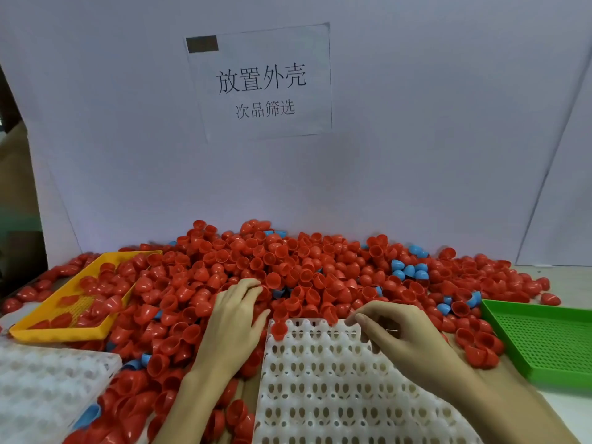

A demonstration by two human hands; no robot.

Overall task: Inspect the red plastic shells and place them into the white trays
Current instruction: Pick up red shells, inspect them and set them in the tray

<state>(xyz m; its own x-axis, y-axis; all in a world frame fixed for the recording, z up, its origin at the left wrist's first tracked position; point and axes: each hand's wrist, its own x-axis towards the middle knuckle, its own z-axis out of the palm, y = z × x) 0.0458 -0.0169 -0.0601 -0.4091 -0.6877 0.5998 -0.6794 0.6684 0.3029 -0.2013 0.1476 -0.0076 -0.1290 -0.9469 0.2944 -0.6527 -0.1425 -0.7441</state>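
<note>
A: Backdrop?
B: Pale lavender-white paper backing wall (416, 139), creased at rt; white printed paper notice (259, 81) w/ black Chinese chars, taped ctr.
A: Left edge?
B: Brown cardboard panel (12, 149), dim.

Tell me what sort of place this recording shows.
Probably a factory sorting or inspection bench. A big heap of red shells covers the table, a white tray with cup holes sits in front holding one shell, and a printed paper sign hangs on the white backboard behind.
</note>
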